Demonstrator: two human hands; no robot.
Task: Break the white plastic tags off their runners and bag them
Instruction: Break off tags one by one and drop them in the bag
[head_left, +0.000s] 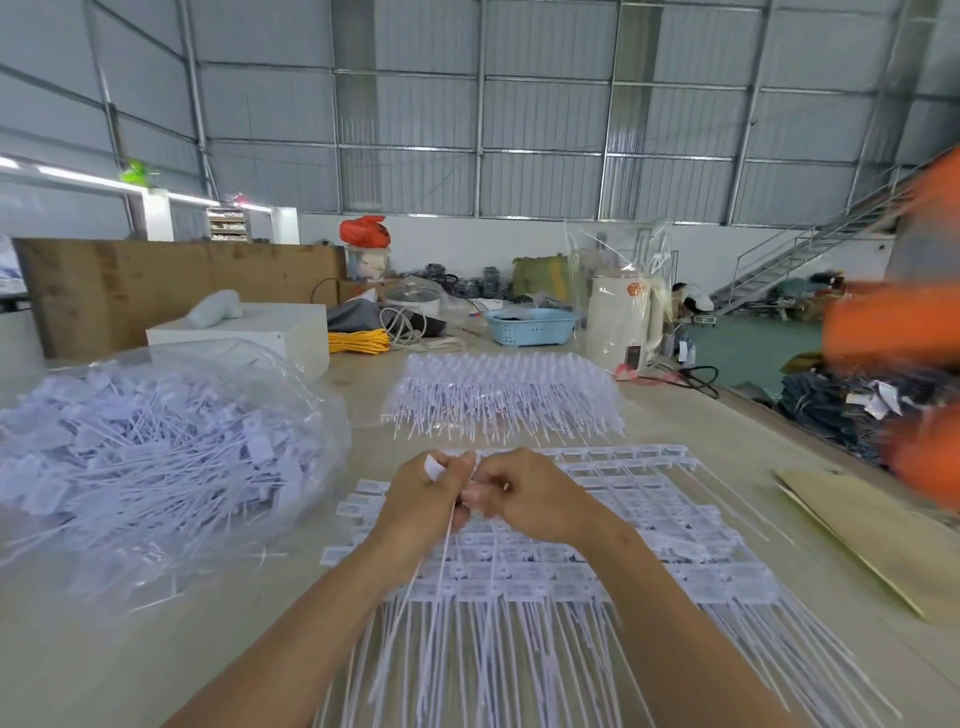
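At the desk (130, 649) | left hand (423, 499) pinches a white tag (434, 467), right hand (524, 493) grips the runner sheet (597, 545) | light, thin, likely snaps best held by its head | bag (156, 441) at left

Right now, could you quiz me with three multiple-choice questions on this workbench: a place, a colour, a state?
1. Where is the clear bag of loose tags?
A. left of the hands
B. right of the hands
C. on the floor

2. What colour is the small basket?
A. red
B. light blue
C. black

3. What are the hands doing?
A. resting flat
B. both pinching a tag
C. tying the bag

Answers: 1 A, it lies left on the table. 2 B, its lattice walls are pale blue. 3 B, left hand and right hand meet, fingers curled on a tag.
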